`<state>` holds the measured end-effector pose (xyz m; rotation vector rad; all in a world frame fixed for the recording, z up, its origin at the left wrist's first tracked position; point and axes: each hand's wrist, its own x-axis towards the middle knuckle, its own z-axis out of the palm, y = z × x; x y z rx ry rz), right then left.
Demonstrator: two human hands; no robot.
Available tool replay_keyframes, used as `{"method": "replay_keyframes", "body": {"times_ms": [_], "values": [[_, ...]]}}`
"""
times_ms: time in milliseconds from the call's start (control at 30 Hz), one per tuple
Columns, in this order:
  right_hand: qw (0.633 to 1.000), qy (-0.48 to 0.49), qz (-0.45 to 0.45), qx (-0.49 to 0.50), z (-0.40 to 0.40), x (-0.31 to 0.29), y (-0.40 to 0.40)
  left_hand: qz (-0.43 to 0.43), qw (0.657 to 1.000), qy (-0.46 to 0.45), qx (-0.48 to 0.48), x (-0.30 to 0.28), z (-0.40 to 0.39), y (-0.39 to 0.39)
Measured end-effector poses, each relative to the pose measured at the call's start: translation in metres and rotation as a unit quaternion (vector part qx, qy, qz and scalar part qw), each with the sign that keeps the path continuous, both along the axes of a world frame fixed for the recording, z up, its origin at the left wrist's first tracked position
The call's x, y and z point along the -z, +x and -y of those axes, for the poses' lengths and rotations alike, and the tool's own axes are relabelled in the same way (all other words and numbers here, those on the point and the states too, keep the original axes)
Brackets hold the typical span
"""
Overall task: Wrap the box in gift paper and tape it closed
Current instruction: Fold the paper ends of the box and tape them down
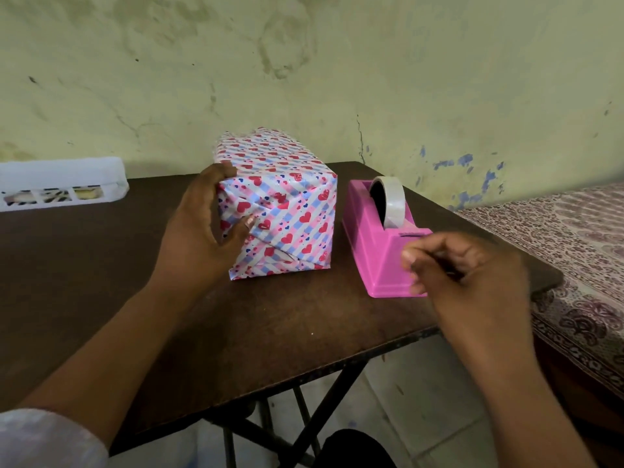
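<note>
The box (287, 204), covered in pink, blue and white paper with red hearts, stands on the dark brown table (135, 298). Its near end shows folded triangular flaps. My left hand (199, 231) grips the box's left near corner, with fingers over the top edge and the thumb pressing the folded flaps. A pink tape dispenser (381, 251) with a roll of clear tape (391, 201) stands right of the box. In front of the dispenser's cutter end, my right hand (469, 275) hovers with curled fingers. It is blurred, so any tape in it cannot be seen.
A white plastic basket (60, 184) sits at the table's far left against the stained green wall. A bed with a patterned cloth (580, 265) adjoins the table on the right. The table's front edge and folding metal legs (304, 417) lie below my arms.
</note>
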<state>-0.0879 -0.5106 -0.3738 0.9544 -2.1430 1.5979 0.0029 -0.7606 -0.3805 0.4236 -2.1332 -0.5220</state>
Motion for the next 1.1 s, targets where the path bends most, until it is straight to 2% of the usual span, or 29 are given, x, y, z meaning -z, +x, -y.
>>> {"method": "replay_keyframes", "body": {"times_ms": [133,333,433,567,800,1100], "values": [[0.991,-0.017,-0.007,-0.134,0.038,0.007,0.011,0.0,1.0,-0.002,-0.001,0.0,0.002,0.001],[0.972,0.052,-0.069,-0.217,0.083,0.006,0.003,-0.005,1.0,-0.015,0.006,0.001,0.004,0.003],[0.968,0.057,-0.067,-0.234,0.103,-0.001,-0.002,-0.003,1.0,-0.021,0.008,0.001,0.006,0.003],[0.971,0.045,-0.09,-0.217,0.119,-0.007,-0.009,-0.004,1.0,-0.022,0.004,0.001,0.009,0.002],[0.974,0.084,-0.115,-0.175,0.131,-0.006,-0.012,-0.013,0.999,-0.036,0.011,0.004,0.01,0.002],[0.984,0.086,-0.144,-0.065,0.147,-0.005,-0.003,-0.018,0.999,-0.038,0.015,0.003,0.011,0.003]]}}
